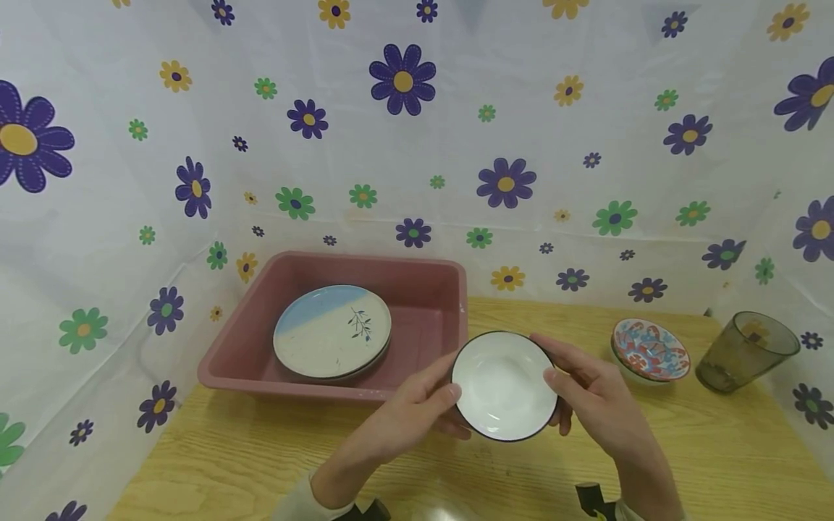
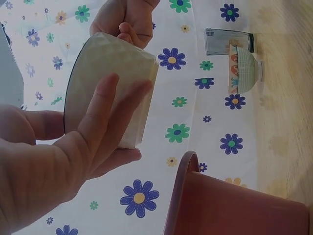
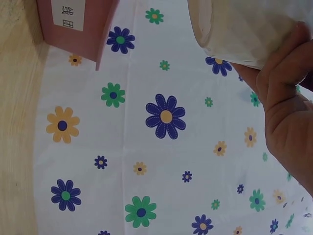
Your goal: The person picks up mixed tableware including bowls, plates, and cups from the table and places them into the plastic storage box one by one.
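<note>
A white bowl (image 1: 504,386) with a dark rim is held up above the table, its inside facing the head camera. My left hand (image 1: 417,405) grips its left side, thumb on the rim and fingers underneath. On the opposite side my right hand (image 1: 593,394) holds it the same way. The left wrist view shows the bowl's faceted outer wall (image 2: 112,73) with the left hand's fingers (image 2: 100,105) spread along it. Part of the bowl (image 3: 249,32) and the right hand (image 3: 293,93) appear in the right wrist view.
Left of the hands stands a dusty-red plastic tub (image 1: 433,347) holding stacked plates, the top plate (image 1: 332,333) blue and cream with a leaf sprig. To the right are a red-and-blue patterned bowl (image 1: 651,351) and a tinted glass (image 1: 746,351). Flowered sheeting (image 1: 443,137) hangs behind the wooden table (image 1: 215,456).
</note>
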Demonstrator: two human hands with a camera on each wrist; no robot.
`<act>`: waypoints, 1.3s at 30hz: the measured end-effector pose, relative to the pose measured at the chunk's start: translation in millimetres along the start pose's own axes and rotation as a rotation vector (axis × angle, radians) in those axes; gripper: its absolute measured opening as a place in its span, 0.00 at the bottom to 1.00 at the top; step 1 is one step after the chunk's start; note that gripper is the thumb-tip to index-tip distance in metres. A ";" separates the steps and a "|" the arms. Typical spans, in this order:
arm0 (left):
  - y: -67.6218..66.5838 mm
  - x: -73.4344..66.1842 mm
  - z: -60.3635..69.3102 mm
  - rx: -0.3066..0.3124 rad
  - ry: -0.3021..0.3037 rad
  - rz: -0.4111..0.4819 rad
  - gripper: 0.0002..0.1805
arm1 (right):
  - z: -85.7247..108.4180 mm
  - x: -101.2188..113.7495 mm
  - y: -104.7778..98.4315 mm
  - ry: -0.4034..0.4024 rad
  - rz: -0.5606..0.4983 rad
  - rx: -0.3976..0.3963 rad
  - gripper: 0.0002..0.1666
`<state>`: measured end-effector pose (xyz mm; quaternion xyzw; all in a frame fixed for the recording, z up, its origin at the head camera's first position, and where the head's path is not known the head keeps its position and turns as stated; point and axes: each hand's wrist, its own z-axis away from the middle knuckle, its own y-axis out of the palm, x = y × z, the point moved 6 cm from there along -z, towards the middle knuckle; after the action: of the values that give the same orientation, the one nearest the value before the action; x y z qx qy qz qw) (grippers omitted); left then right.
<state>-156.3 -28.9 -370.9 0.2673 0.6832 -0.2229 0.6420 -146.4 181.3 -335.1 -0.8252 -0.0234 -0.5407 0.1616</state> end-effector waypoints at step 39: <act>-69.6 -25.0 17.3 -0.393 0.049 0.032 0.28 | -2.0 -10.1 -9.3 0.098 -0.090 -0.040 0.19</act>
<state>-187.7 -94.8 -350.0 0.1531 0.7246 -0.0683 0.6684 -154.4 190.9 -341.2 -0.7990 -0.0416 -0.5875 0.1214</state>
